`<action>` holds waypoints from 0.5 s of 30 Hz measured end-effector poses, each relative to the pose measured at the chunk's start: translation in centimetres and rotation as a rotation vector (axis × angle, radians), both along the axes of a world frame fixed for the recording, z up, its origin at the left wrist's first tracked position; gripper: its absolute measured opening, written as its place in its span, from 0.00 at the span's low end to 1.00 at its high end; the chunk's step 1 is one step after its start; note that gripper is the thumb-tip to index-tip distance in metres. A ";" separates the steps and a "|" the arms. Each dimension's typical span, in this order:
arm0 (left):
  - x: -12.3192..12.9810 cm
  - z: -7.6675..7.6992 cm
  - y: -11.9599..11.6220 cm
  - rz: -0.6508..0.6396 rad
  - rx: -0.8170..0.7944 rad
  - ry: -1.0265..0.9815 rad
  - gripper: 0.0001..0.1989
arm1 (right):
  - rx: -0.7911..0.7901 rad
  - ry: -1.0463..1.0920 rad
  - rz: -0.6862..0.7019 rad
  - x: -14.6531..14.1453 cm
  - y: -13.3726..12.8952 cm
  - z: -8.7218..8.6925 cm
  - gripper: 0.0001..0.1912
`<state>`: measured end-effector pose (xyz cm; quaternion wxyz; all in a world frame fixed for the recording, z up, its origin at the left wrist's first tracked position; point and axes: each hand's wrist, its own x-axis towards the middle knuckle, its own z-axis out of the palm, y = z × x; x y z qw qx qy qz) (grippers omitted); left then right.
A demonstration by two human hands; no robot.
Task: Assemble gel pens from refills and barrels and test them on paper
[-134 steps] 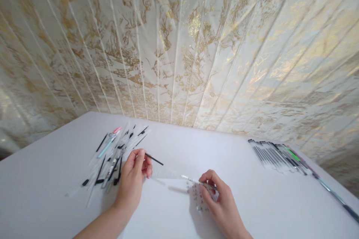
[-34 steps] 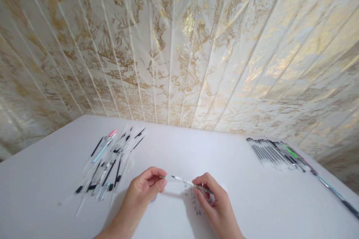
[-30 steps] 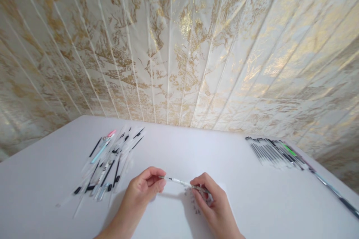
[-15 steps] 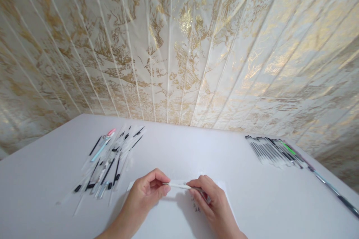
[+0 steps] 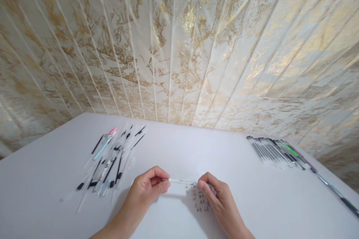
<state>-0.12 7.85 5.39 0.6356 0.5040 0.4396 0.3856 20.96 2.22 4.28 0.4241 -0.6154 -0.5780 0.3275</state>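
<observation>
A slim white pen [image 5: 181, 181] with small dark print spans the gap between my hands, lying nearly level above a white paper sheet. My left hand [image 5: 151, 186] pinches its left end, where a darker tip shows by the thumb and index finger. The thumb and curled fingers of my right hand [image 5: 214, 190] close on its right end, which they cover. Below the pen, the paper [image 5: 171, 218] carries several rows of dark handwritten marks [image 5: 200, 199] beside my right hand.
To the left lies a loose pile of pen parts [image 5: 108, 171], with clear tubes, black pieces and a light blue pen [image 5: 101, 149]. A row of pens [image 5: 273, 152], one with a green strip, lies at the right. A patterned gold-and-white curtain [image 5: 179, 44] borders the white table [image 5: 174, 145].
My right hand has shifted to the right, away from my left hand, and more of the white pen shows between them. More handwriting on the paper is uncovered.
</observation>
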 end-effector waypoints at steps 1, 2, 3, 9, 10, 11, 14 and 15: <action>0.0 0.0 0.0 -0.006 0.004 -0.006 0.12 | -0.016 -0.001 0.004 0.1 0.0 0.0 0.25; 0.0 0.1 -0.1 -0.009 0.006 -0.010 0.12 | -0.022 0.005 0.004 0.2 0.0 -0.1 0.28; 0.0 0.0 -0.1 -0.006 0.006 -0.012 0.12 | -0.020 0.017 0.003 0.2 0.0 -0.1 0.28; -0.1 -0.1 -0.1 0.056 -0.010 -0.011 0.12 | 0.045 0.103 -0.079 0.2 0.1 0.1 0.16; -0.1 -0.1 -0.1 0.045 -0.009 -0.016 0.12 | 0.029 0.098 -0.088 0.2 0.1 0.1 0.16; -0.1 -0.1 -0.1 0.033 -0.007 -0.021 0.12 | 0.005 0.094 -0.092 0.2 0.2 0.1 0.17; -0.2 -0.2 -0.1 0.023 -0.007 -0.033 0.12 | -0.046 0.121 -0.097 0.3 0.3 0.1 0.25; -0.2 -0.3 -0.1 0.025 -0.007 -0.031 0.12 | -0.035 0.147 -0.090 0.2 0.3 0.1 0.24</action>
